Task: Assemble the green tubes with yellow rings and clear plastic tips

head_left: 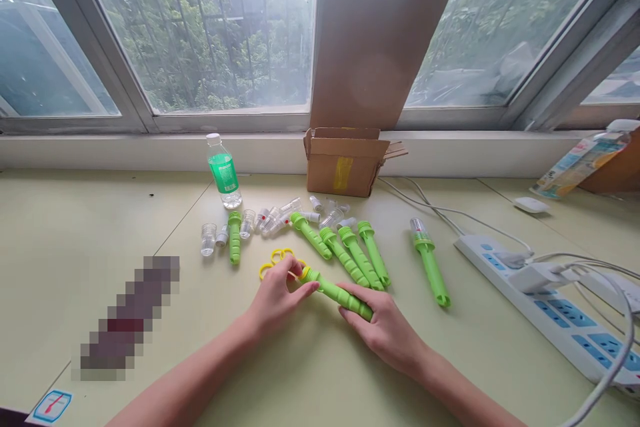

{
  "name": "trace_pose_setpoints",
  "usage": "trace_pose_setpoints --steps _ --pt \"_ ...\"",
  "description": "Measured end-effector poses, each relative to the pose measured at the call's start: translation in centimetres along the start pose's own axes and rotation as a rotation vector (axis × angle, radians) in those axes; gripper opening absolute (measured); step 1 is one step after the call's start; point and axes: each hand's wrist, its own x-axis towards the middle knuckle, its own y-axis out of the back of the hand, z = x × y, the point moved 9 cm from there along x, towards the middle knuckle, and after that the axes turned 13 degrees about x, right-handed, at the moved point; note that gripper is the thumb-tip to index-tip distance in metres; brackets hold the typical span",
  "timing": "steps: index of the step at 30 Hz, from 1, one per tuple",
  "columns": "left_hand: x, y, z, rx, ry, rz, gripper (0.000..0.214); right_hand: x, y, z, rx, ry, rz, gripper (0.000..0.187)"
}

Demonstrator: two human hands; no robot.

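Note:
My right hand [383, 327] is wrapped round the lower end of a green ribbed plastic tube [333, 290], which lies slanted with its threaded end to the left. At that threaded end my left hand [277, 293] pinches a yellow ring [303, 271], partly hidden by the fingers. Just behind the left hand lie more yellow rings [265, 271]. Several similar green tubes [345, 257] rest beyond my hands, and another green tube [235, 238] stands apart to the left. On the right lies a green tube with a clear cap [433, 270] fitted on its end.
Clear plastic caps [209, 240] and small white-and-clear parts [310, 217] are scattered behind the tubes. A green-labelled bottle [223, 172] and an open cardboard box [345, 167] stand near the window. A power strip [545, 310] with cables runs along the right. Pixelated object [130, 313] lies left.

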Motion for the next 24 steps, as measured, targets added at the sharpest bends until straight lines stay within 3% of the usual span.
trace_pose_setpoints --steps 24 --pt "0.08 -0.03 -0.08 -0.015 -0.011 0.002 0.025 0.01 0.04 0.17 -0.007 0.000 -0.012 0.036"
